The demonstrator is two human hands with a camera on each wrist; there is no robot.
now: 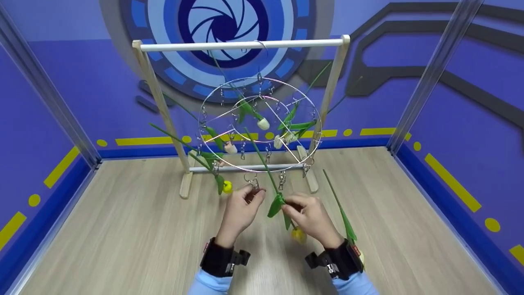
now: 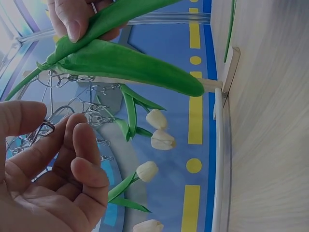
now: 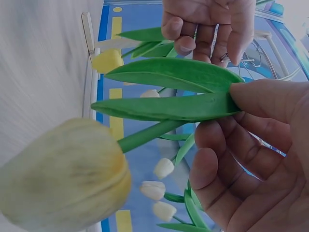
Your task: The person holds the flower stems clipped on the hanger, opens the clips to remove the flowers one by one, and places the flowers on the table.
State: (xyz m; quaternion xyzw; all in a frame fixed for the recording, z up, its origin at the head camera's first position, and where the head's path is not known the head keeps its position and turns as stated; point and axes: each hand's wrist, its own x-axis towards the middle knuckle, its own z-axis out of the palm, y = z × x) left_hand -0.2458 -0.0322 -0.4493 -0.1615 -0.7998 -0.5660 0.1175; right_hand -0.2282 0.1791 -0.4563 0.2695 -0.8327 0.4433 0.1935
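My left hand (image 1: 240, 211) is at the front edge of a round wire hanger (image 1: 262, 78), pinching a small metal swivel clip (image 2: 47, 128) between thumb and index finger. To its right, my right hand (image 1: 314, 217) pinches an artificial yellow tulip (image 1: 299, 235) where the green leaves (image 3: 169, 107) join the stem. The flower head points down toward me, and the stem slants up across the front of the hanger. More metal clips (image 1: 282, 180) dangle from the rings. A second yellow tulip (image 1: 227, 187) hangs at the hanger's left front, beside my left hand.
A wooden stand (image 1: 157, 94) with a white top bar (image 1: 245, 46) carries the hanger. White tulips (image 1: 263, 123) and a pinkish one (image 1: 230, 147) hang farther back. One loose tulip (image 1: 346, 221) lies on the table right of my right hand. Blue panels (image 1: 470, 123) enclose the sides.
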